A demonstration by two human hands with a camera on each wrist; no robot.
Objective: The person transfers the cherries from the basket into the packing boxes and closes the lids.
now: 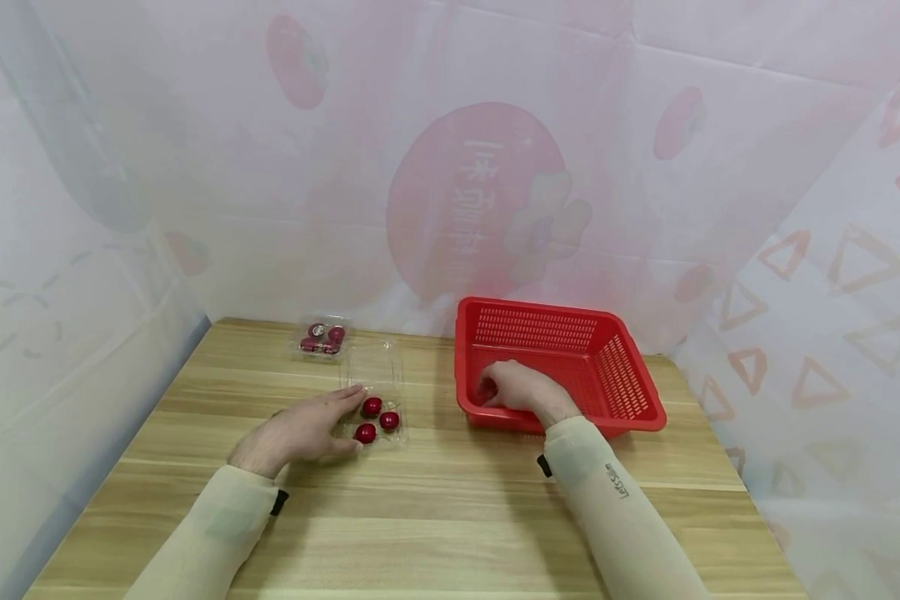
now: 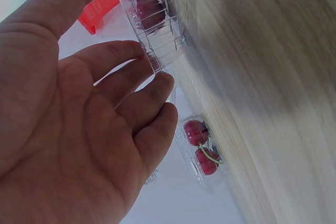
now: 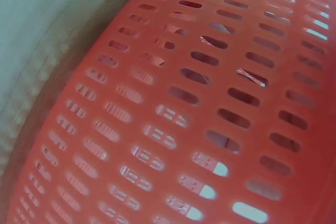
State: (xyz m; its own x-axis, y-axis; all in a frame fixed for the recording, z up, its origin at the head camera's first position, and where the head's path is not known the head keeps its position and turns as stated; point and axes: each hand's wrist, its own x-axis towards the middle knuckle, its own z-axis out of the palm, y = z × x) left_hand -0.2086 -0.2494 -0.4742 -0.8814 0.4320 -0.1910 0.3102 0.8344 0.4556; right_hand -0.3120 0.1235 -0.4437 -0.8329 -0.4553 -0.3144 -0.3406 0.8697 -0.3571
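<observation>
My left hand (image 1: 303, 429) grips an open clear plastic clamshell box (image 1: 373, 367) from its left, thumb at the near end and forefinger near the hinge. Three dark red cherries (image 1: 372, 407) lie in its base, while the lid leans away behind. In the left wrist view the fingertips meet the ribbed wall of the box (image 2: 167, 51). Bent at the wrist, my right hand (image 1: 521, 387) reaches over the near left rim of a red plastic basket (image 1: 562, 312) with fingers curled downward. The fingertips are hidden, so I cannot tell whether they hold anything.
A second clear box (image 1: 322, 337), closed and filled with several cherries, stands behind the open one at the table's back edge. The wooden table (image 1: 390, 533) meets a printed curtain (image 1: 345, 167) at the back. Slotted basket wall (image 3: 210, 87) fills the right wrist view.
</observation>
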